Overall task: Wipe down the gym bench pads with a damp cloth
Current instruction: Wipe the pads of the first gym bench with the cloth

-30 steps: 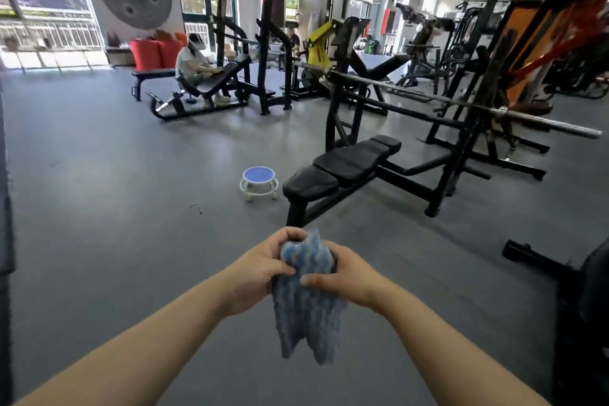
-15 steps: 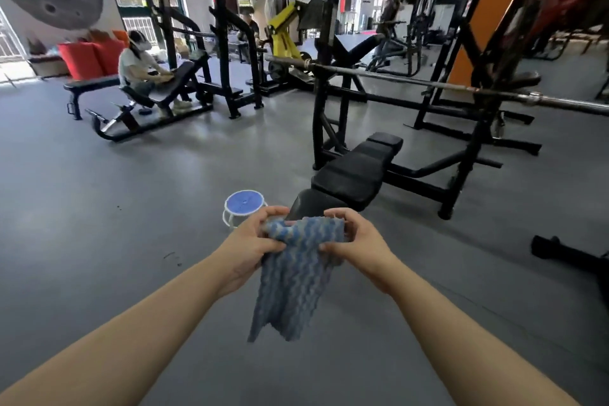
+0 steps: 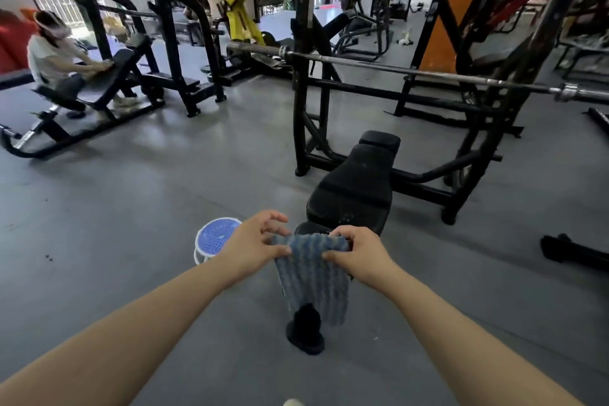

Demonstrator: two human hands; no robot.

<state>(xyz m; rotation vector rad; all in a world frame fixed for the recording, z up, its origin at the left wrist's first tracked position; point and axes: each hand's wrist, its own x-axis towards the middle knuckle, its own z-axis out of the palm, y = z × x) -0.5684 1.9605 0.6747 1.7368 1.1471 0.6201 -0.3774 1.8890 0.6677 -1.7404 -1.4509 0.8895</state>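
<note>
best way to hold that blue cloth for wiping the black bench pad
Grip the cloth along its top edge, coming from above. It hangs limp and flat from there, with the left hand and the right hand pinching the two upper corners. Bunching that edge into one palm would probably leave the hanging part free to lay on the bench pad just ahead.

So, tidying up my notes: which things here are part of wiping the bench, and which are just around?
Part of the job: blue cloth, left hand, right hand, bench pads.
Just around: blue stool, barbell, incline bench.
</note>
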